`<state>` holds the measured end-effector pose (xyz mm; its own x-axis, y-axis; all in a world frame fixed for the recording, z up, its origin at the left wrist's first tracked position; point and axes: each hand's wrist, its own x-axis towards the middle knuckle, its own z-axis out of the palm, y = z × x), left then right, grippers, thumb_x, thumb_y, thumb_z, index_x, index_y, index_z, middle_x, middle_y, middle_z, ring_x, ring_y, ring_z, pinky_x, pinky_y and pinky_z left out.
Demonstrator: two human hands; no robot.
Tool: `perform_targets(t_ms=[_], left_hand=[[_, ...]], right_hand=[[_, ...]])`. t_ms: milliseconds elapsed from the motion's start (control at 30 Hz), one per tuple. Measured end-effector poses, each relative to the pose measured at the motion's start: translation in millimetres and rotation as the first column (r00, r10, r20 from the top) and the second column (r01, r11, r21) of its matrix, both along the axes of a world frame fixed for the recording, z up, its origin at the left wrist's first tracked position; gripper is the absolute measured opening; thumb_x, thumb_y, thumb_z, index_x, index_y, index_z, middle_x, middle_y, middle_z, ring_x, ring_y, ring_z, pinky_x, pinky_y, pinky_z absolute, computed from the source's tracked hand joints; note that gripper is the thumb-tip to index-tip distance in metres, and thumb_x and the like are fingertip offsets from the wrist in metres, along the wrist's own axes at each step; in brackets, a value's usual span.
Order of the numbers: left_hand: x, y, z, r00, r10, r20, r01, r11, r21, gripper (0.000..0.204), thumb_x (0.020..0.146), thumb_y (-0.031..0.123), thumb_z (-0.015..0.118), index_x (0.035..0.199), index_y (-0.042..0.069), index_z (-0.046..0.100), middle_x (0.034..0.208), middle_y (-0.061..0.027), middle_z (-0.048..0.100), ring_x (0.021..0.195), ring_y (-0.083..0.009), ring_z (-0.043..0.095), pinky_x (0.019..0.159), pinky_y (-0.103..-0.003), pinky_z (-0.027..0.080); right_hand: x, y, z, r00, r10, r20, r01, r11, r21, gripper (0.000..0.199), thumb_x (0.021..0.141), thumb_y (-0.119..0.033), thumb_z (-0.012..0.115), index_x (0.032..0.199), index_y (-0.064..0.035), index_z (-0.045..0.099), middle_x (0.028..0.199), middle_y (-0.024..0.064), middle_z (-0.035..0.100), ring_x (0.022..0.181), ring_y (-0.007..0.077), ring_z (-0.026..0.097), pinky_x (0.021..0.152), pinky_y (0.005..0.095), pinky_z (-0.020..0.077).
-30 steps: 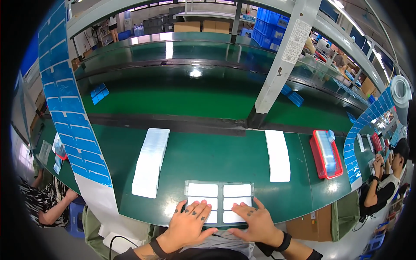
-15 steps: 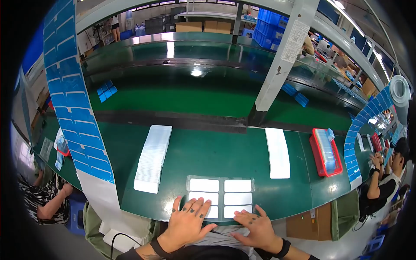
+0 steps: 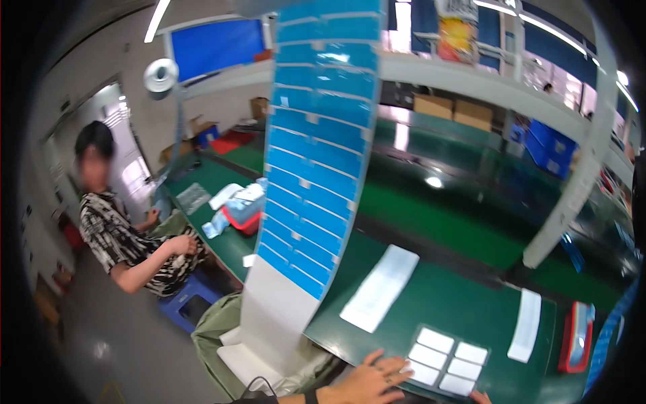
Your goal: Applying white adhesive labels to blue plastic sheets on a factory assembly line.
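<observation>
On the green table's near edge lies a clear sheet carrying white rectangular cards in two columns. My left hand rests at its left edge, open, fingers spread, the fingertips touching or very near the lower left card. Only a few fingers of my right hand show at the bottom of the picture, stretched out beside the sheet's lower right corner; the rest is cut off. Neither hand holds anything that I can see. Farther back on the table are a long stack of white cards and a narrower white stack.
A wide blue label strip hangs down on the left, its white tail dropping into a green bag. A person sits beyond it near a blue stool. Red baskets stand on the table; a white post rises behind.
My view has swung left, bringing the strip and seated person nearer the middle. The card sheet now sits lower right, and my right hand is mostly out of the picture.
</observation>
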<state>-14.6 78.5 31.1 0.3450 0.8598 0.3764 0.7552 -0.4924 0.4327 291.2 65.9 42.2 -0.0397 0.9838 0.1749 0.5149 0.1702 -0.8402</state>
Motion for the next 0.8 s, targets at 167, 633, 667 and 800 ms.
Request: perform_targets(t_ms=[167,633,667,800], left_hand=[[-181,7,8,0.536,0.716,0.448,-0.842,0.489,0.227,0.067,0.076,0.008,0.069,0.135,-0.002,0.040,0.135,-0.0233,0.043,0.126,-0.0346,0.042,0.104,-0.044,0.034],[-216,-113,-72,0.503,0.728,0.465,-0.566,0.685,-0.459,0.012,0.082,0.011,0.072,0.079,0.003,0.064,0.068,0.0046,0.059,0.063,-0.0052,0.049,0.057,-0.024,0.043],[-194,-128,-72,0.449,0.712,0.540,-0.492,0.701,-0.516,0.011,0.082,0.011,0.072,0.083,0.002,0.065,0.072,0.0035,0.061,0.067,-0.0057,0.051,0.061,-0.024,0.044],[-116,-180,-28,0.247,0.616,0.748,-0.200,0.788,-0.583,0.020,0.085,-0.001,0.069,0.103,-0.006,0.063,0.100,-0.0075,0.066,0.093,-0.0120,0.060,0.083,-0.028,0.049]], right_hand=[[8,-18,9,0.988,-0.140,0.069,0.127,0.978,0.165,0.026,0.081,-0.003,0.063,0.105,0.0022,0.066,0.104,0.0164,0.068,0.100,0.0267,0.063,0.091,0.0357,0.0472],[-175,-2,41,0.722,0.683,0.110,-0.689,0.695,0.204,0.023,0.072,-0.007,0.073,0.094,-0.0022,0.067,0.094,0.0154,0.066,0.084,0.0319,0.065,0.075,0.0362,0.0526],[-195,-4,41,0.672,0.735,0.091,-0.735,0.646,0.206,0.024,0.071,-0.010,0.073,0.093,-0.0027,0.066,0.094,0.0152,0.066,0.091,0.0340,0.063,0.080,0.0404,0.0508],[-275,-21,67,0.487,0.792,0.368,-0.873,0.440,0.209,0.038,0.076,-0.038,0.073,0.090,-0.0045,0.062,0.088,0.0149,0.061,0.081,0.0329,0.061,0.067,0.0416,0.0488]])
